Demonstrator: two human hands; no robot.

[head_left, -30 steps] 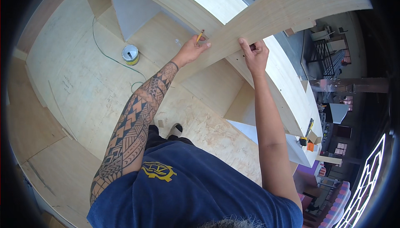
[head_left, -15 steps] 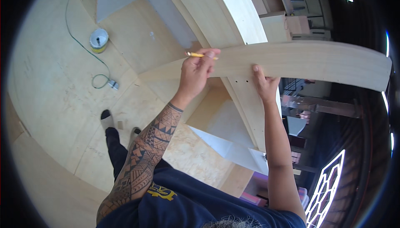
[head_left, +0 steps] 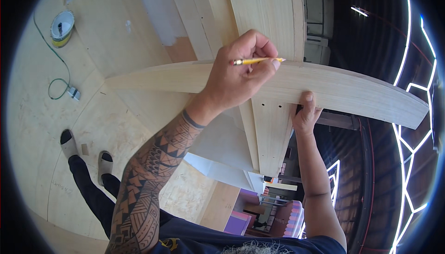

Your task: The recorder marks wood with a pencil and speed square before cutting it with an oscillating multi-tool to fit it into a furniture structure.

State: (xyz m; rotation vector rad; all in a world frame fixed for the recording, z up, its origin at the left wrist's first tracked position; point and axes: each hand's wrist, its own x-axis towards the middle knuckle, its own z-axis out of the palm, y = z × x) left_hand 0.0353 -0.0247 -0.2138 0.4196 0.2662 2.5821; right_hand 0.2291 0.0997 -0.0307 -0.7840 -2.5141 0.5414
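My left hand (head_left: 234, 77), on the tattooed arm, pinches a yellow pencil (head_left: 254, 61) between thumb and fingers. The pencil's eraser end points left. Its tip is by the upper edge of a long, curved pale wooden board (head_left: 366, 89); whether it touches is hard to tell. Farther right, my right hand (head_left: 306, 115) grips the board's lower edge, thumb on the face and fingers hidden behind. The board crosses in front of a pale wooden upright, whose upper part (head_left: 266, 15) is above it and whose lower part (head_left: 273, 133) has two dark holes just under the board.
A white and yellow bucket (head_left: 62, 26) stands on the plywood floor (head_left: 32, 110) at left, near a green cord (head_left: 52, 84) with a grey box-shaped end. Plywood cabinet panels surround the upright. Bright hexagon-pattern lights (head_left: 410, 149) hang at right. A purple structure (head_left: 238, 214) shows below.
My left hand has moved right along the board with the pencil, which now is close to the upright. My right hand still grips the board. The whole view has shifted.
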